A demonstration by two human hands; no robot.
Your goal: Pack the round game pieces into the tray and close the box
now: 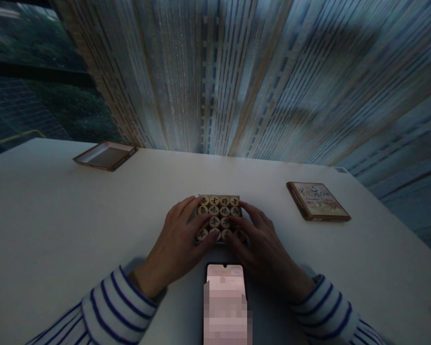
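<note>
A block of round wooden Chinese chess pieces [220, 211] with dark characters sits in the middle of the white table, packed in rows with a thin pale edge around them. My left hand [181, 239] grips its left side, the thumb on the front row and a finger over the pieces. From the right, my right hand [260, 239] holds the other side in the same way, with fingers bent over the pieces and along the edge. Some pieces at both sides are hidden under my fingers.
A phone [225, 282] with a lit, blurred screen lies just in front of the pieces. At the back left is an open shallow box part [124, 160]. A flat printed box [319, 203] lies to the right. A striped curtain [215, 81] hangs behind the table [75, 230].
</note>
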